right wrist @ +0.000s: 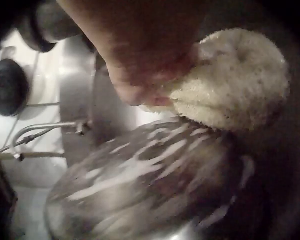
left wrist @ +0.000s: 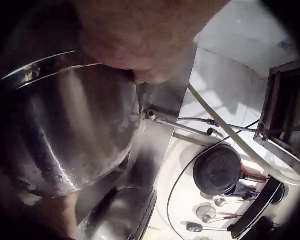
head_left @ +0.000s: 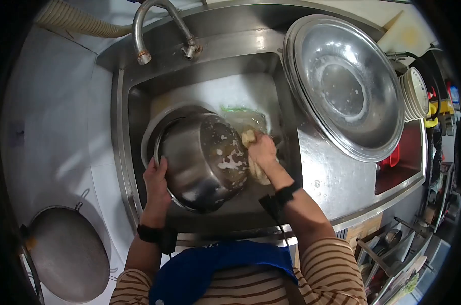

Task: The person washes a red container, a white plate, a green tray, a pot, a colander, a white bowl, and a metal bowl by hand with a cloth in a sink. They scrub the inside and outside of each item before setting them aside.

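Note:
A steel pot [head_left: 187, 157] lies tipped on its side in the sink, its base turned to the right and streaked with white suds [head_left: 230, 164]. My left hand [head_left: 156, 184] grips the pot's rim on the left, the thumb on the outer wall. At the base, my right hand [head_left: 263, 151] holds a pale yellow loofah sponge [right wrist: 240, 80], its fingers wrapped around the middle. One end of the loofah bulges out beyond the hand in the right wrist view, close against the sudsy base. Behind the pot, a round basin [head_left: 148, 133] shows only its rim.
The sink [head_left: 134, 173] has murky, foamy water and a green-edged item [head_left: 234, 109] in it. A curved faucet [head_left: 137, 33] stands at the back. Large steel bowls [head_left: 342, 91] are stacked on the right drainboard, beside several small bowls [head_left: 415, 94]. A wide pan [head_left: 67, 254] stands at lower left.

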Demonstrator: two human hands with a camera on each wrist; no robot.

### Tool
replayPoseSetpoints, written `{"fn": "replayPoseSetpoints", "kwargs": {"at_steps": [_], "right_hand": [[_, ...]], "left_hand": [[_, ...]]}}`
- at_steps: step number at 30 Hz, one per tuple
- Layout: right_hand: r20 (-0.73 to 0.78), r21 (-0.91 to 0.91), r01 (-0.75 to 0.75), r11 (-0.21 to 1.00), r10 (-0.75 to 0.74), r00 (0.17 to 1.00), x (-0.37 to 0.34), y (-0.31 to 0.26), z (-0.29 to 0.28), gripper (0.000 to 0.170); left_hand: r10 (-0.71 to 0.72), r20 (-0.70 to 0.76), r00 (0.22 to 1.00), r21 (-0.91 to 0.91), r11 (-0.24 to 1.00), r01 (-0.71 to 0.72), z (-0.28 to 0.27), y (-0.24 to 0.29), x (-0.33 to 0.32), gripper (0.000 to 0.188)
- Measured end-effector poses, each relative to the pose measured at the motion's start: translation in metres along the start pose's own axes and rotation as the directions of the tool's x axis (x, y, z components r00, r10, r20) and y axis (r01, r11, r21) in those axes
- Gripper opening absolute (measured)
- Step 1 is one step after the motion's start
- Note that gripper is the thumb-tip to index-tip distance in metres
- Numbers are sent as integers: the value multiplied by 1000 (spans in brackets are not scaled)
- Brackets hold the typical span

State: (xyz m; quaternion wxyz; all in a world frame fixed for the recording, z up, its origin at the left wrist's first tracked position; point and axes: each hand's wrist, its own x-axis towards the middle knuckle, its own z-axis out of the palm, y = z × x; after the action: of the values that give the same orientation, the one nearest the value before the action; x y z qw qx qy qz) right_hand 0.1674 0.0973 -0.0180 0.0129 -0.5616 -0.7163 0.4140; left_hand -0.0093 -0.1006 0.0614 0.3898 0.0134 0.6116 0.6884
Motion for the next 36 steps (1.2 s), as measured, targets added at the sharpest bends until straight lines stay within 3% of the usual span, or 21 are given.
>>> {"fn": "replayPoseSetpoints", "kwargs": {"at_steps": [2,6,7,9,10,12,14,16,17,19,20,22,23,25,28,29,32,33,34,35,36], "right_hand": [[-115,-38,256,966,-259,959,-35,-14,-16,33],[-211,-88,542,836,-547,810,-95,-59,-15,36],[-217,-91,535,840,-541,813,-90,-64,-9,36],[-101,85,439,895,-430,897,-65,-65,4,40],[-103,91,428,899,-419,902,-46,-56,14,40],[-31,-47,221,974,-222,974,4,-25,41,42],[-82,-30,218,976,-220,972,35,14,58,41],[227,-53,-107,993,116,967,42,28,44,39],[222,-50,-104,993,112,968,39,40,47,39],[5,-388,90,917,-95,995,25,65,62,29],[5,-390,86,917,-91,996,30,75,67,29],[221,-368,-1,930,89,971,53,84,66,35],[220,-375,5,927,84,972,46,70,46,35],[-20,42,-5,999,6,1000,14,28,-12,25],[47,538,78,839,-123,991,-2,4,-57,21],[39,534,89,841,-130,991,-14,-12,-76,21],[12,450,226,864,-259,966,-49,-53,-105,24],[-159,184,562,806,-540,826,-63,-62,-104,28],[-227,-133,780,611,-785,576,-75,-70,-97,31],[-116,-219,759,613,-789,604,-87,-76,-85,34],[-5,-306,736,604,-774,633,-97,-82,-71,37]], "left_hand": [[41,15,999,45,998,-42,-1,-8,9,27],[-29,-76,997,112,993,38,10,-14,14,28],[-75,-105,992,128,988,88,12,-14,17,29],[-58,-90,994,112,991,68,7,-21,21,29],[-43,-87,995,96,994,51,2,-25,20,29],[-17,-85,996,126,992,28,-1,-30,21,28],[8,-92,996,153,988,7,-8,-33,24,28],[-55,-55,997,127,990,61,-19,-30,31,26],[-50,-51,997,127,990,56,-23,-28,33,26],[-37,-31,999,242,969,43,-29,-25,33,25],[-41,-30,999,241,969,47,-28,-23,30,25],[-13,41,999,218,976,4,-20,-18,33,23],[-9,38,999,209,978,1,-14,-14,34,23],[8,28,1000,227,974,-14,-1,-8,30,23],[38,155,987,199,978,-69,22,5,21,22],[46,160,986,190,979,-77,26,5,21,22],[64,246,967,242,962,-125,34,-2,24,22],[93,270,958,266,949,-168,38,-5,27,20],[121,293,949,290,934,-209,43,-8,27,18],[117,249,961,413,885,-215,55,-7,24,16],[127,248,961,408,886,-222,54,-7,25,16]]}}
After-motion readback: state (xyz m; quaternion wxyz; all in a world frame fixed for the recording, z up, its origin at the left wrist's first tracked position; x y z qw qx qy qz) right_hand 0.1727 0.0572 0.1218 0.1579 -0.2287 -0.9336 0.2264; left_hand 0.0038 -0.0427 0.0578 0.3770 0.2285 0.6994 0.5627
